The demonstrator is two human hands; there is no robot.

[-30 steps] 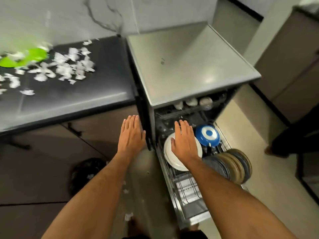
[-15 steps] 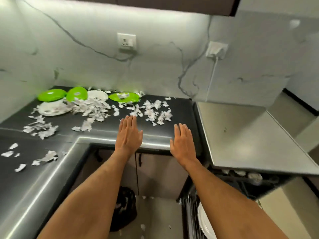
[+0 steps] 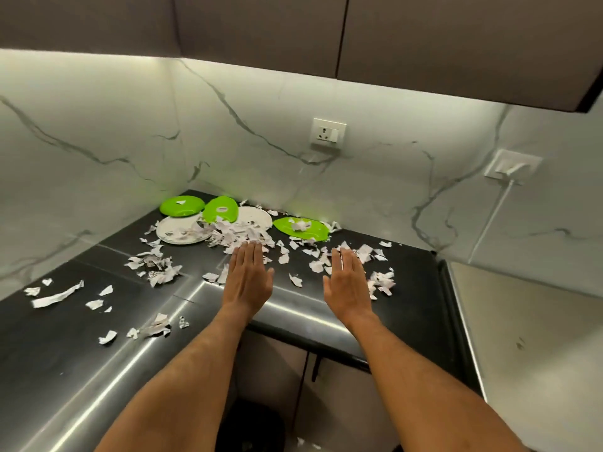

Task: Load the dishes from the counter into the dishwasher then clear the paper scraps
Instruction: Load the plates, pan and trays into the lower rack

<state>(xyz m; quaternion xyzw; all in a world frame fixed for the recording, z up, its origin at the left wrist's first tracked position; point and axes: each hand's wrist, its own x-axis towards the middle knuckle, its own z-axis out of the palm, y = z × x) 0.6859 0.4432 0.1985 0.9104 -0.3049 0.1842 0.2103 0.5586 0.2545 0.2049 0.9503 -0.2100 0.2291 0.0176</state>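
Both hands hover flat and empty over the black counter (image 3: 408, 308). My left hand (image 3: 248, 275) has its fingertips at the edge of the main heap of paper scraps (image 3: 235, 234). My right hand (image 3: 346, 280) is a little to the right, among loose scraps. In the back corner lie a green plate (image 3: 181, 206), a tilted green plate (image 3: 221, 209), a third green plate (image 3: 301, 228) with scraps on it, and two white plates (image 3: 177, 234) (image 3: 256, 216), partly covered by paper. The dishwasher racks are out of view.
More scraps (image 3: 57, 296) are strewn along the counter's left arm. The steel dishwasher top (image 3: 528, 337) adjoins the counter on the right. A dark bin (image 3: 251, 425) sits on the floor below. Wall sockets (image 3: 329, 131) and a cable (image 3: 489, 220) are on the marble backsplash.
My view has swung up from the open dishwasher to the counter. Both hands have moved forward from the counter's front edge over its surface, toward the scraps.
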